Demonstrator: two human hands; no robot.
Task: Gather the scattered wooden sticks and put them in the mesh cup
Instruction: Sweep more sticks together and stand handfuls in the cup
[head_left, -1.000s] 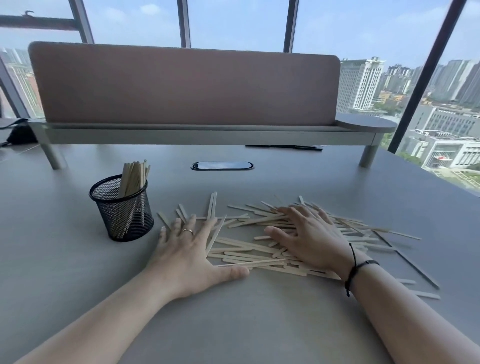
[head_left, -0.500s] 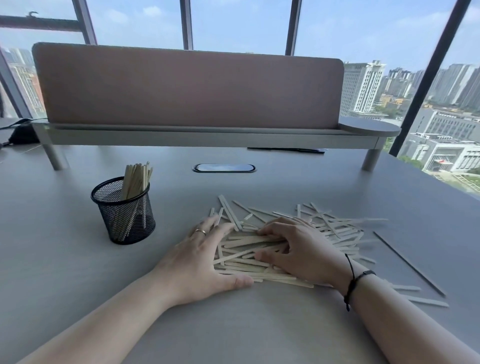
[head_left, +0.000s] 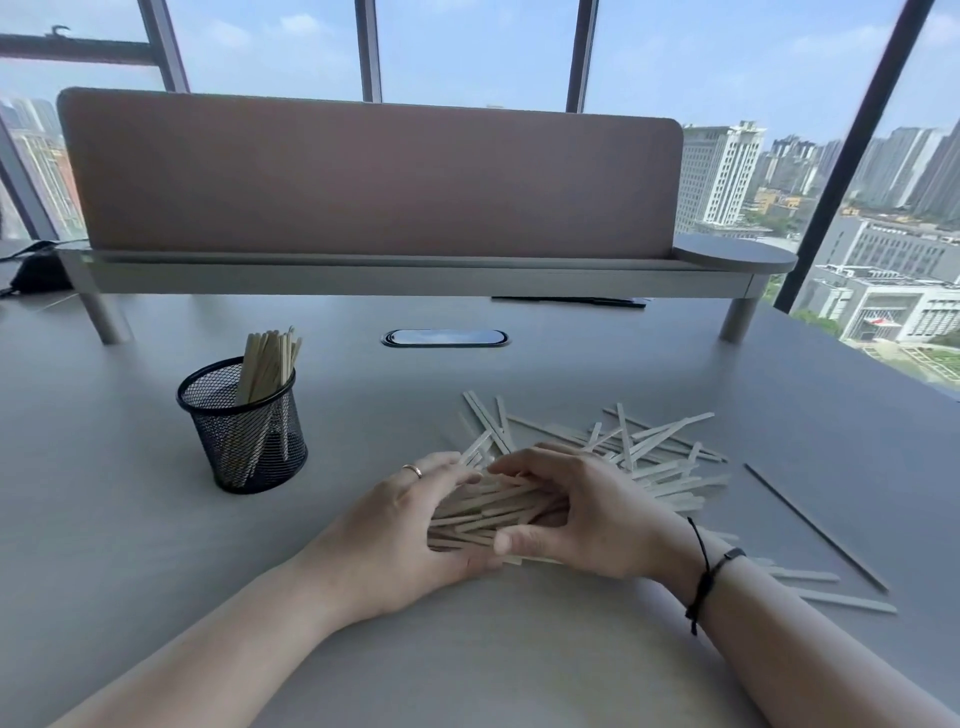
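Curled fingers of the left hand (head_left: 402, 525) and right hand (head_left: 582, 514) clasp one bundle of wooden sticks (head_left: 488, 512) between them, mid-table (head_left: 156, 545). Loose sticks (head_left: 654, 457), too many to count, fan toward the right edge. One mesh cup (head_left: 244, 431) stands left, holding several sticks.

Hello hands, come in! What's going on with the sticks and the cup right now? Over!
Both hands, left hand and right hand, cupped round a bundle of sticks. More loose sticks lie beyond. Mesh cup upright, part filled. Nothing between bundle and cup.
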